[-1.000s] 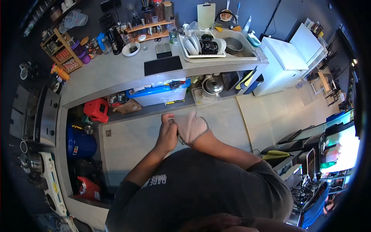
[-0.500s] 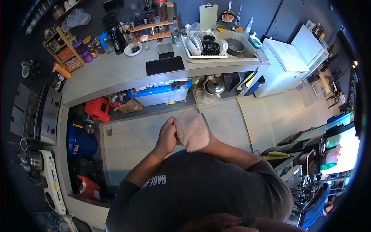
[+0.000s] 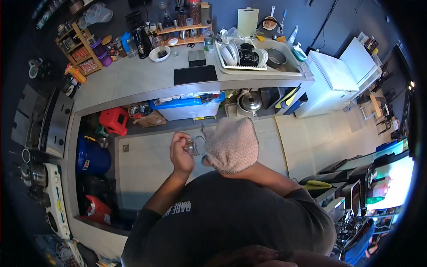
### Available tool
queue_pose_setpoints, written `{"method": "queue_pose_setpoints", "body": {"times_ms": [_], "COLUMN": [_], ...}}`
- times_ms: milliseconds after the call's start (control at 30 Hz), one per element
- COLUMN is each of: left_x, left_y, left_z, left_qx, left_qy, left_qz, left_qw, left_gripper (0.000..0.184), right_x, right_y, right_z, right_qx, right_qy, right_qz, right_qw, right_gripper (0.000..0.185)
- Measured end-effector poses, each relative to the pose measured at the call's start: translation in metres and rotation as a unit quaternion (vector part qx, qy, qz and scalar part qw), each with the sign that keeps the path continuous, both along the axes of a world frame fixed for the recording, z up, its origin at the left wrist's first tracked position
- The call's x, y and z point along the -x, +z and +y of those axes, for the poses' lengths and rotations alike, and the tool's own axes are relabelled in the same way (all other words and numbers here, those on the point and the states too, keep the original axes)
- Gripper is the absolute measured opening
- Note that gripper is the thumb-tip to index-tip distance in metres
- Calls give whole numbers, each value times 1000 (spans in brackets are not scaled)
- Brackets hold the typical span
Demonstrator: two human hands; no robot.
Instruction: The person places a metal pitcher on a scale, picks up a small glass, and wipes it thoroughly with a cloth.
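My left hand is closed around a small clear glass, its round mouth turned toward the cloth. Draped over my right hand is a pale pink textured cloth, which hides most of the fingers; only a fingertip shows at the cloth's left edge. A short gap separates the glass from the cloth. Both hands are in front of my chest, above the tiled floor.
Ahead runs a counter with a black mat, a dish rack full of dishes, and a sink. Beneath it sit a blue-lidded bin and a red stool. A white chest freezer stands right, a stove left.
My hands have moved apart. The glass, hidden before, now shows in my left hand, and the cloth has shifted right and spread wider. The view has tilted slightly.
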State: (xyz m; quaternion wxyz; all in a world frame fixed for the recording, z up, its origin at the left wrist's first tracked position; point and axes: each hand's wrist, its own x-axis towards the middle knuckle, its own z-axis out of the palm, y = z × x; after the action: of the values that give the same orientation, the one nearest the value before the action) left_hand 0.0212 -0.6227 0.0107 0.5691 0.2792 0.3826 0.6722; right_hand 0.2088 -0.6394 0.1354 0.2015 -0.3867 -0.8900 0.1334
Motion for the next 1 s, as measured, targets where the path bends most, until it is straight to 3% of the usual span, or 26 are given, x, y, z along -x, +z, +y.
{"method": "queue_pose_setpoints", "body": {"times_ms": [67,133,200,267,333,433,467,533,633,667,733,800,900,933,1000], "left_x": [-1,-5,-9,-9,-8,-13,-14,-14,-17,-20,-28,-36,-55,-63,-81], "left_y": [7,17,30,32,42,58,54,44,50,37,33,31,29,30,36], "left_z": [0,-6,-11,-13,-17,-14,-11,-5,4,7,8,10,23,28,34], "left_qx": [-43,-74,-94,-280,-458,-475,-374,-148,101,23,-24,-53,-63,-53,-18], "left_qy": [-11,-40,-78,61,169,160,97,-35,-218,-192,-169,-125,-81,-96,-146], "left_qz": [29,86,170,320,410,419,383,285,243,274,227,175,49,-21,-103], "left_qw": [999,993,978,903,771,757,839,946,940,942,959,975,994,994,984], "left_gripper": [24,24,23,24,25,24,25,26,27,30,30,29,28,29,32], "right_x": [0,2,3,-1,-12,-22,-24,-17,-25,-30,-40,-48,-82,-90,-99], "right_y": [12,11,3,-21,-32,-27,-22,-12,-15,-17,-11,16,-14,-17,-18], "right_z": [-4,-2,1,5,21,27,28,18,16,20,26,35,41,46,50], "right_qx": [-50,-23,-12,23,124,247,272,153,19,-14,24,160,252,243,171], "right_qy": [31,54,76,110,173,185,175,130,120,137,163,184,168,205,147], "right_qz": [62,-21,-23,23,5,16,30,-19,-57,-72,-89,-88,215,237,184], "right_qw": [996,998,997,993,977,951,946,980,991,988,982,966,929,918,957], "right_gripper": [39,40,40,39,41,35,31,25,21,24,25,22,22,26,30]}}
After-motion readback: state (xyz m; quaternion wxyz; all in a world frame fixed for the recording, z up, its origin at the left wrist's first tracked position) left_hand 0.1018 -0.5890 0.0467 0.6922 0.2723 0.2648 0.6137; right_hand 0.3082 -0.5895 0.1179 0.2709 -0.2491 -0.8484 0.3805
